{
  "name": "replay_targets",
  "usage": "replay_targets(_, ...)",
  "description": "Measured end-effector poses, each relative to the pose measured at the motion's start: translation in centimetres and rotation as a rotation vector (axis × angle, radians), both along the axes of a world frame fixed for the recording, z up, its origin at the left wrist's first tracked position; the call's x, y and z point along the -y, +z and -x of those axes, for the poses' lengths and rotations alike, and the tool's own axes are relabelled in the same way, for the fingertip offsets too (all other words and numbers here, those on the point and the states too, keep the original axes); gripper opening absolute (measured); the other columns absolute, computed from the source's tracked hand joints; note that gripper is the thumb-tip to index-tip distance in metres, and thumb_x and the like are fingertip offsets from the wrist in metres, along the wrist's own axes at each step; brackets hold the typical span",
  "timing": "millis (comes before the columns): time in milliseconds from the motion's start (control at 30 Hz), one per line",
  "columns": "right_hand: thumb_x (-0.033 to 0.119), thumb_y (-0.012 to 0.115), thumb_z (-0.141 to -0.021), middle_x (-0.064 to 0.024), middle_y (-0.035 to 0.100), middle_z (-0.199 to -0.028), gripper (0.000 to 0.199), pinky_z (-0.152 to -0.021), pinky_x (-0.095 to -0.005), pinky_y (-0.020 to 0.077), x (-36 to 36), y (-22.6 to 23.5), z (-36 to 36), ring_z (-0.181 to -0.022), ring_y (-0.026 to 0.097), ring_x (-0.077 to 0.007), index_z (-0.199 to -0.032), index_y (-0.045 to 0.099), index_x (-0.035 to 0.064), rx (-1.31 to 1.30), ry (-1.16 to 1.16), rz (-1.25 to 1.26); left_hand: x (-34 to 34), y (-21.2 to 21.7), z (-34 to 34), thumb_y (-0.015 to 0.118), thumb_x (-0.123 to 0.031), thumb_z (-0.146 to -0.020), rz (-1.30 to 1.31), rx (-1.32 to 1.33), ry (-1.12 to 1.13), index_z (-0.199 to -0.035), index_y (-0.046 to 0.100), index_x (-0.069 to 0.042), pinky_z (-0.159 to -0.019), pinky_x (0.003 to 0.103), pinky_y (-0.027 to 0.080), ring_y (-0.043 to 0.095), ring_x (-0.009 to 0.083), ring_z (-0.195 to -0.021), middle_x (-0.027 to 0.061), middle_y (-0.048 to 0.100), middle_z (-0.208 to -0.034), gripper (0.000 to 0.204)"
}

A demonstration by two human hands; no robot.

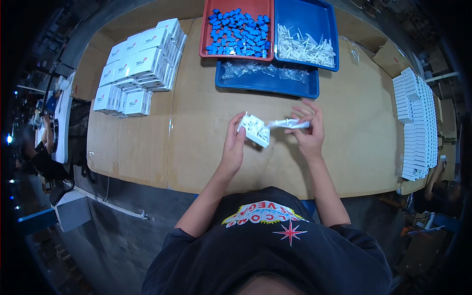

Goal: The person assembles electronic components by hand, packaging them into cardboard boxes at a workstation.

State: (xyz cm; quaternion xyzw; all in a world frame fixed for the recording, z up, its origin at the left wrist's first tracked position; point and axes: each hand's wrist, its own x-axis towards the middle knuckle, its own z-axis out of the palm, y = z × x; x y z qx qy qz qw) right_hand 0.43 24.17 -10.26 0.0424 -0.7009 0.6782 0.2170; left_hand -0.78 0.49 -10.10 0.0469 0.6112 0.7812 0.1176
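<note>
We hold a white plastic socket plate [255, 130] in our left hand [235, 142], fingers closed on its left edge, above the cardboard-covered table [196, 128]. Our right hand [309, 129] pinches a small clear plastic bag [290, 124], its tip touching the plate. Beyond: a red tray [209, 29] of blue parts, blue trays [319, 19] of white pieces, and stacked white boxes [140, 64] at left.
</note>
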Motion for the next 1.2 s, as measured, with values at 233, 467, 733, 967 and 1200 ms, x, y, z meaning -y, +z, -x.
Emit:
replay_targets(233,0.021,0.086,-0.08,-0.0124,0.065,-0.137,0.03,-0.113,-0.0562,0.0457,-1.6,-2.2,-6.3,-0.124,0.066,-0.0329,-0.096,0.066,0.0054,0.05,0.22,-0.818,6.0,-3.5,-2.5,0.059,-0.015,-0.102,0.722,-0.447,-0.155,-0.15,0.047,-0.004,-0.127,0.06,0.017,0.034,0.0424,-0.153,0.0221,0.043,-0.158,0.051)
replay_targets(467,0.03,0.085,-0.084,-0.0113,0.065,-0.14,0.036,-0.123,-0.065,0.0265,0.4,-0.7,-9.4,-0.139,0.056,-0.0303,-0.112,0.072,0.0099,0.231,0.324,-0.863,7.2,-2.0,-4.4,0.066,-0.021,-0.098,1.091,-0.688,-0.37,-0.142,0.062,-0.017,-0.126,0.062,0.018,0.036,0.0395,-0.152,0.0156,0.043,-0.158,0.045)
replay_targets(733,0.025,0.077,-0.091,-0.008,0.066,-0.138,0.026,-0.124,-0.0659,0.0216,1.1,-1.2,-4.5,-0.137,0.056,-0.0305,-0.11,0.073,0.0082,0.237,0.167,-0.858,4.4,0.0,-1.7,0.07,-0.032,-0.096,1.108,-0.67,-0.306,-0.139,0.062,-0.016,-0.124,0.062,0.023,0.041,0.0325,-0.147,0.0115,0.049,-0.151,0.047)
replay_targets(967,0.019,0.075,-0.091,-0.0093,0.068,-0.129,0.015,-0.123,-0.0668,0.0224,1.6,-0.9,-4.0,-0.128,0.061,-0.03,-0.1,0.074,0.007,0.207,0.11,-0.888,4.3,1.1,4.7,0.071,-0.024,-0.093,1.044,-0.68,0.081,-0.111,0.073,-0.012,-0.091,0.046,0.043,0.061,0.0293,-0.101,0.0081,0.064,-0.104,0.021)
replay_targets(1200,0.015,0.073,-0.091,-0.0106,0.069,-0.125,0.012,-0.122,-0.0658,0.027,2.8,0.9,-3.5,-0.124,0.064,-0.0321,-0.098,0.073,0.0056,0.098,0.012,-0.776,1.8,0.0,16.1,0.072,-0.024,-0.092,1.118,-0.599,0.371,-0.105,0.073,-0.009,-0.082,0.044,0.045,0.063,0.0285,-0.092,0.0084,0.064,-0.094,0.02)
